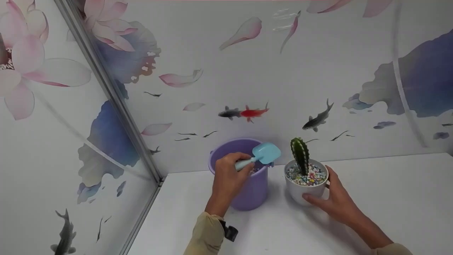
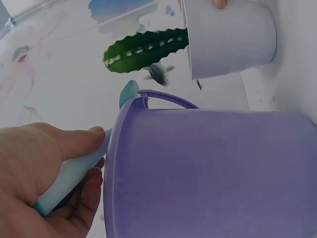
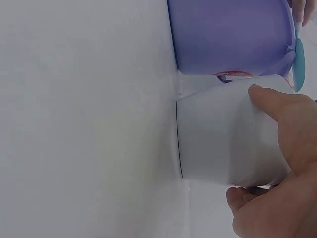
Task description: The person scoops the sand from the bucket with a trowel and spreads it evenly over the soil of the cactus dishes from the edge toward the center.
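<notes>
My left hand (image 1: pixel 228 179) grips the pale handle of a small light-blue shovel (image 1: pixel 268 153), thumb and fingers wrapped round it. The shovel's blade reaches over the right rim of a purple bucket (image 1: pixel 250 196), pointing toward the cactus. Some multicoloured pebbles show inside the bucket, partly hidden by the hand. To the right, a white pot (image 1: pixel 300 191) stands on the table, holding a green ridged cactus (image 1: pixel 300 156) in colourful pebbles (image 1: pixel 313 176). My right hand (image 1: pixel 338 202) holds this pot from its right side, thumb across the front in the right wrist view (image 3: pixel 277 104).
A white table (image 1: pixel 389 198) lies under the bucket and pot. Close behind them rises a white wall (image 1: pixel 283 78) printed with petals, fish and lotus leaves. At left, a metal-edged side panel (image 1: pixel 116 102) meets the table. The bucket's purple handle (image 2: pixel 168 97) hangs beside its rim.
</notes>
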### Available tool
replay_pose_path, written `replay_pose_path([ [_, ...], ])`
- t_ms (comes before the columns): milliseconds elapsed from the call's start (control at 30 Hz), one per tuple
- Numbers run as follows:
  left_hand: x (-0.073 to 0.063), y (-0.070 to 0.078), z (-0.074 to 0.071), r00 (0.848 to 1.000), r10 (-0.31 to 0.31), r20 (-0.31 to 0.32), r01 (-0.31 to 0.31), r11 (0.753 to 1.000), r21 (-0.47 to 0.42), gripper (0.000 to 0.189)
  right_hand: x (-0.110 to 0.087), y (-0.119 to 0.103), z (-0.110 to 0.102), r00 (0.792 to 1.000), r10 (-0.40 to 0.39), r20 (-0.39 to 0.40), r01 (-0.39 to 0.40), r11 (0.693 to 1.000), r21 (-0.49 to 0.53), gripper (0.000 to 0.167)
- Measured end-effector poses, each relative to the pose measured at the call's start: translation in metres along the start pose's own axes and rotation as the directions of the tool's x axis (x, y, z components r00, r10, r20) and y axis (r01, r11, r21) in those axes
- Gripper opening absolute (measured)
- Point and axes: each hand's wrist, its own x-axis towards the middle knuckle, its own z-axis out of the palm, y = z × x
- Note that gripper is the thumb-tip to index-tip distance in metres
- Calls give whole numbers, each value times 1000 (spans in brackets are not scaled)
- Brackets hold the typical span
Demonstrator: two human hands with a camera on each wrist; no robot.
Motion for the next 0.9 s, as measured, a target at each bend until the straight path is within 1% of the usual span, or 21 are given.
replay_pose_path([
  [100, -1, -3, -3, 1000, -11, -1, 11, 1000, 13, 19, 1, -5, -2, 998, 59, -5, -59, 998, -23, 131],
  [200, -3, -7, -6, 999, -32, 0, 32, 999, 20, 19, 1, -12, -3, 994, 100, -32, -102, 993, -53, 134],
  [367, -7, -13, -11, 999, -46, -5, 46, 998, 32, 19, 0, -23, -2, 994, 81, -78, -85, 995, -51, 127],
  [500, -9, -18, -14, 998, -57, -10, 57, 998, 31, 20, -1, -28, 0, 994, 72, -83, -76, 996, -45, 122],
  [733, -10, -29, -19, 997, -69, -20, 70, 996, 57, 17, -2, -28, 0, 994, 63, -93, -68, 996, -55, 118],
  [900, -8, -37, -19, 998, -47, -31, 50, 994, 102, 11, -2, -28, 2, 993, 56, -106, -63, 996, -65, 115],
])
